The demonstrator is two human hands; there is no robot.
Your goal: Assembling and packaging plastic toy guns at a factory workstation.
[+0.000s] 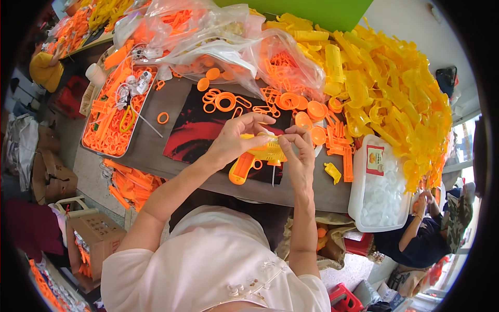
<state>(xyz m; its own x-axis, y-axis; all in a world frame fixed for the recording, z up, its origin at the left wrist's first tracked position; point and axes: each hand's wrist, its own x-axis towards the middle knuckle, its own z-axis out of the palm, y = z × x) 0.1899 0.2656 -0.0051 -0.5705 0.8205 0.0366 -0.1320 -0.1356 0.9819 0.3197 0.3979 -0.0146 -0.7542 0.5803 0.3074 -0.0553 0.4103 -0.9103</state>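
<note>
yellow plastic piece (268, 152), partly hidden by fingers (253, 142), white bit (269, 133) indistinct

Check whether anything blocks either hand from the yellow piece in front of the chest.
Nothing visible does. The left hand and right hand are both right at the yellow piece. The round orange parts lie on the table beyond the hands, not between.
</note>
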